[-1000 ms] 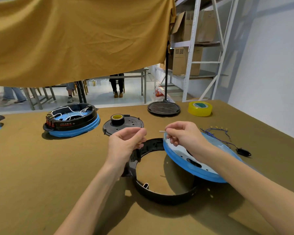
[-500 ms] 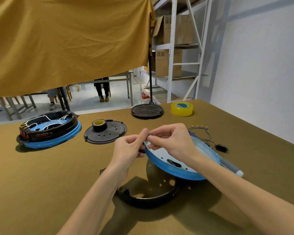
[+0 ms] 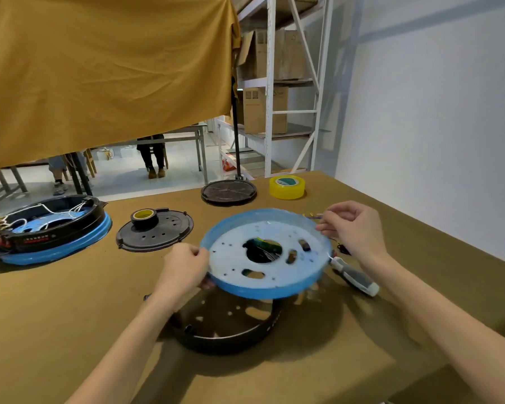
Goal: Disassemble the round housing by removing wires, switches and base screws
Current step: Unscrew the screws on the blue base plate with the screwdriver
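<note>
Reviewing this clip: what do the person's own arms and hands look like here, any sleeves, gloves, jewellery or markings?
Both forearms enter from the bottom edge bare to the frame border, with no sleeve visible. The left hand and right hand wear no gloves. No rings, watch, bands, tape or markings show on either hand or wrist. Fingernails look short and unpainted where visible.

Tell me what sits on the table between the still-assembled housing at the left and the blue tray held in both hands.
In the head view, a black perforated disc carrying a small tape roll lies between the assembled housing and the blue tray.

Blue-rimmed white plate point(image 3: 274, 288), black ring point(image 3: 233, 341), yellow tape point(image 3: 287, 188).
</note>
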Available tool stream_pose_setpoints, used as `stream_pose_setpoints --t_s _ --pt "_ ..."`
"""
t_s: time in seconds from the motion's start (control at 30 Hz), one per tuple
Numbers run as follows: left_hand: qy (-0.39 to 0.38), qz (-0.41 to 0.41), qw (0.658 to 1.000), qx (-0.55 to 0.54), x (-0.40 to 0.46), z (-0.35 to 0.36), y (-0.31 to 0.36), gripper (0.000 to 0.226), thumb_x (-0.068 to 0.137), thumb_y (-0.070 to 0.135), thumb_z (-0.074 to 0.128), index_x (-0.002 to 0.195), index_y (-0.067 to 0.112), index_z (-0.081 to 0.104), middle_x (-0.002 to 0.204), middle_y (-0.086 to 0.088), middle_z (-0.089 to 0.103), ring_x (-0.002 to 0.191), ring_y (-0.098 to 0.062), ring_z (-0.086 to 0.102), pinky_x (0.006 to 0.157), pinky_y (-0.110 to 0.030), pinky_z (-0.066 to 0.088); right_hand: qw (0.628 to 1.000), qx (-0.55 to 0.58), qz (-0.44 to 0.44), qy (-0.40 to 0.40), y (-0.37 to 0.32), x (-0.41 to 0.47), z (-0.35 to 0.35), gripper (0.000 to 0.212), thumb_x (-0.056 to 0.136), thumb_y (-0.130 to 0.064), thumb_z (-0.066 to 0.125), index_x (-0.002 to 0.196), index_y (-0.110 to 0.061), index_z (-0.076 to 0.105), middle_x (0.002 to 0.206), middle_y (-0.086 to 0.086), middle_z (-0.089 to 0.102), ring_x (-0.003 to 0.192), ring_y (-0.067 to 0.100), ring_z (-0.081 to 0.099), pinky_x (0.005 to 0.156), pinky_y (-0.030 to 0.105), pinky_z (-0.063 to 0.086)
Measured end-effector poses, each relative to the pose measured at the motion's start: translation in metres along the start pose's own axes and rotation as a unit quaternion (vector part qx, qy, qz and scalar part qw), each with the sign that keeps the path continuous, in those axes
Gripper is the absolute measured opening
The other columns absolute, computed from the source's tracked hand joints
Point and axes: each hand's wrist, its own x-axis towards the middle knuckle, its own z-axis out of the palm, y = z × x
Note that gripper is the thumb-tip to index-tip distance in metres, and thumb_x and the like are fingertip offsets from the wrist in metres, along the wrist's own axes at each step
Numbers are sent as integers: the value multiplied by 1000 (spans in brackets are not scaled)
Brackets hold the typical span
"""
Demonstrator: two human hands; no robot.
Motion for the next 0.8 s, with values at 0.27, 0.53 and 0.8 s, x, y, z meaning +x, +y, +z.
stream_pose_setpoints --t_s 0.27,0.53,0.8 --pt "143 -26 981 -125 -7 -49 -27 19 107 12 45 103 8 63 70 -13 71 51 -20 72 42 -24 57 963 -246 -97 -41 23 -1 14 2 93 -17 71 94 -17 69 86 -2 74 78 10 72 72 26 58" --pt "181 -37 980 -72 -3 -42 -33 32 105 20 50 126 1 65 70 -10 70 57 -22 70 47 -28 55 869 -447 -160 -141 55 4 40 12 94 -21 67 103 -18 75 98 3 76 95 24 67 81 38 55" --pt "219 -15 972 -89 -2 -37 -39 15 104 26 53 102 20 67 66 -6 70 49 -13 66 43 -24 48 900 -406 -105 -119 54 15 37 25 97 -24 64 116 -14 77 111 2 76 104 20 66 96 41 54"
